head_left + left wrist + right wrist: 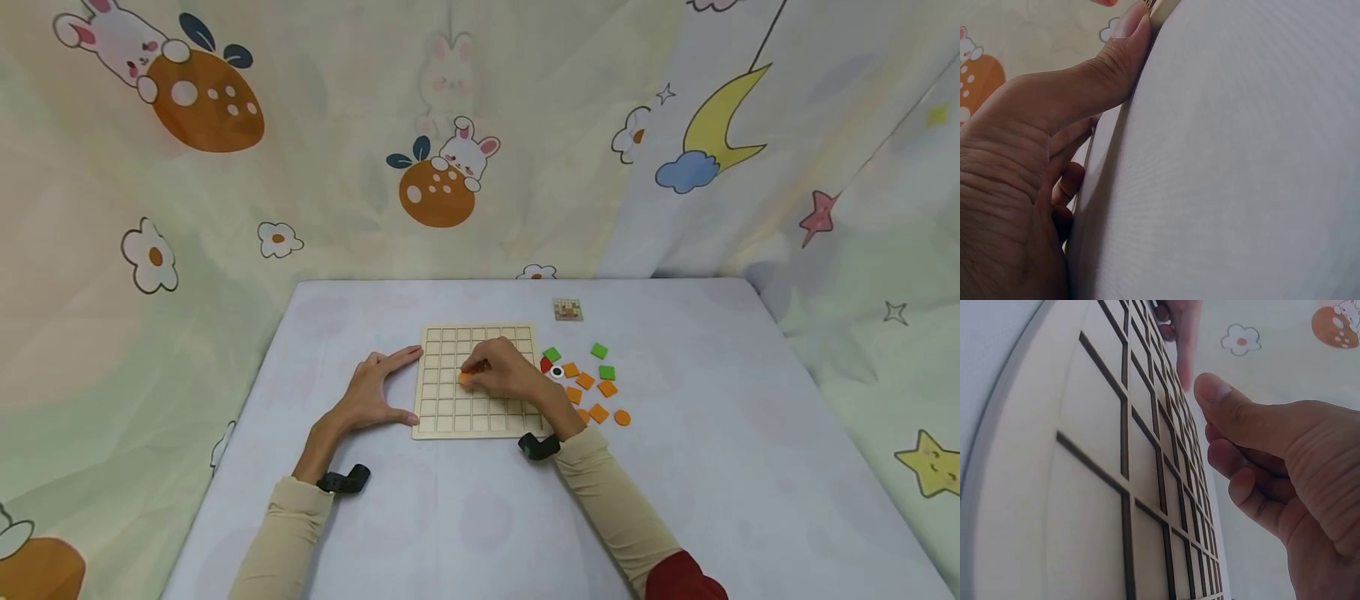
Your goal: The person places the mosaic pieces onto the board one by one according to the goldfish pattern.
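A square wooden grid board (442, 422) lies on the table, its raised lines forming rows of small cells. My left hand (369, 393) rests beside it with thumb and forefinger spread, their tips at the board's left edge. In the left wrist view the thumb (1119, 59) reaches the board's rim. Over the middle of the board, my right hand (504, 369) pinches a small orange piece (465, 378) between thumb and fingers. The right wrist view shows that hand (1297, 462) with its fingers curled close above the grid; the piece is hidden there.
Right of the board lie several orange pieces (598, 412), green squares (599, 351), a red piece (546, 365) and a white piece with a black centre (557, 372). A small patterned card (567, 310) sits near the table's back edge. A printed cloth hangs behind.
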`<action>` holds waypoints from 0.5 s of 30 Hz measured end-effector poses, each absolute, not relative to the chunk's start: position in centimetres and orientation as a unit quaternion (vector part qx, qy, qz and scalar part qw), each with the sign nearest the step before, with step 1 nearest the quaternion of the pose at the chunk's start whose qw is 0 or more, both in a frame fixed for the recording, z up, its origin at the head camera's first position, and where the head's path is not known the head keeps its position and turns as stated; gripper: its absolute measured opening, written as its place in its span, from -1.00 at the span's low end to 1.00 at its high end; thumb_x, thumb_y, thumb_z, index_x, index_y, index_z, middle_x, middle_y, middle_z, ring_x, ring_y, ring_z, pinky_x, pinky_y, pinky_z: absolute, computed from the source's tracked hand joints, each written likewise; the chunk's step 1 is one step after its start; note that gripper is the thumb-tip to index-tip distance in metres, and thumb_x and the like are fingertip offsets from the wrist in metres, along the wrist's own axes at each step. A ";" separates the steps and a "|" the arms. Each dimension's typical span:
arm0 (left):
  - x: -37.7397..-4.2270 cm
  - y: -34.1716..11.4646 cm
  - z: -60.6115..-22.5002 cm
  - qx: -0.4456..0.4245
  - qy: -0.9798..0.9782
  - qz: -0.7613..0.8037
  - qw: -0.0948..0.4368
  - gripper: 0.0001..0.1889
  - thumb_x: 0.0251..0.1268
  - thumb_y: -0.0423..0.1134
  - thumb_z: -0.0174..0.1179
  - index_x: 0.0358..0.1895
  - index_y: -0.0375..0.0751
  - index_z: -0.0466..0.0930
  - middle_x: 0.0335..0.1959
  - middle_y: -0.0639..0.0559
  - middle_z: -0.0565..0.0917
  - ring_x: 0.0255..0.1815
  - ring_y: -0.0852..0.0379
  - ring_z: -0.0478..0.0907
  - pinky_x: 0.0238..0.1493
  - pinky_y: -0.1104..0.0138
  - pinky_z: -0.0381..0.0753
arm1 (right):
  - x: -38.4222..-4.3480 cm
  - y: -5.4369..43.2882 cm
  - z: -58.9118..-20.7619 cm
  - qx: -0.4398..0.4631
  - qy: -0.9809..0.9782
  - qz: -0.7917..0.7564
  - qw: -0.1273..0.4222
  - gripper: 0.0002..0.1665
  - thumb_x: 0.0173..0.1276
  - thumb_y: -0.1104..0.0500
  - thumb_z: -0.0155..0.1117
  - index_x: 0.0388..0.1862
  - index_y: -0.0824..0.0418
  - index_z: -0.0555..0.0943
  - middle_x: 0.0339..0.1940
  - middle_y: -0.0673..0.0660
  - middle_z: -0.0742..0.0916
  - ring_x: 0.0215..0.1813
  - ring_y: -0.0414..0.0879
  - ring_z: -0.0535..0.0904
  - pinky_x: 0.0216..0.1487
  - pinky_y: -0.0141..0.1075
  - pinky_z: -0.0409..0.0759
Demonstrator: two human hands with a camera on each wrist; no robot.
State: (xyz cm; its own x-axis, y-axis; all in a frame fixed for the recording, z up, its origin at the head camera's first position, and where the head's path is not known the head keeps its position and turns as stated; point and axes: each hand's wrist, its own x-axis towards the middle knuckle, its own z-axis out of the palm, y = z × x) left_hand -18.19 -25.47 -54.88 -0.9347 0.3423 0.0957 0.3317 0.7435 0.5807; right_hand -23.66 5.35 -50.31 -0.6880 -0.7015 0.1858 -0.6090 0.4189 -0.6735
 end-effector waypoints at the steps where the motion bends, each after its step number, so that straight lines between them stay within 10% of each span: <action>1: -18.2 -25.5 -54.9 0.181 0.934 0.309 0.008 0.32 -0.33 0.27 0.80 0.71 0.17 0.35 0.74 0.17 0.37 0.00 0.09 0.34 0.12 0.08 0.27 | -23.6 5.2 -50.3 -0.389 0.840 -0.373 0.064 -0.79 0.31 0.26 0.66 -0.11 0.32 0.89 -0.21 0.15 0.90 -0.20 -0.16 0.74 -0.13 -0.40 0.66; 15: -18.1 -25.4 -54.6 0.180 0.934 0.307 0.014 0.32 -0.31 0.27 0.80 0.71 0.15 0.35 0.75 0.13 0.36 0.08 0.04 0.38 0.16 0.04 0.28 | -23.2 3.9 -50.7 -0.404 0.817 -0.403 0.078 -0.82 0.34 0.29 0.63 -0.10 0.31 0.89 -0.20 0.13 0.90 -0.17 -0.18 0.74 -0.06 -0.37 0.68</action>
State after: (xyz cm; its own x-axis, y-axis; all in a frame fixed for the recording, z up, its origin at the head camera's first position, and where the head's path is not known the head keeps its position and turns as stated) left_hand -18.11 -25.36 -54.64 -0.9348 0.3450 0.0847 0.3279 0.7463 0.5792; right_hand -23.23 3.89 -50.71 -0.6618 -0.7232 0.1974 -0.5967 0.3487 -0.7228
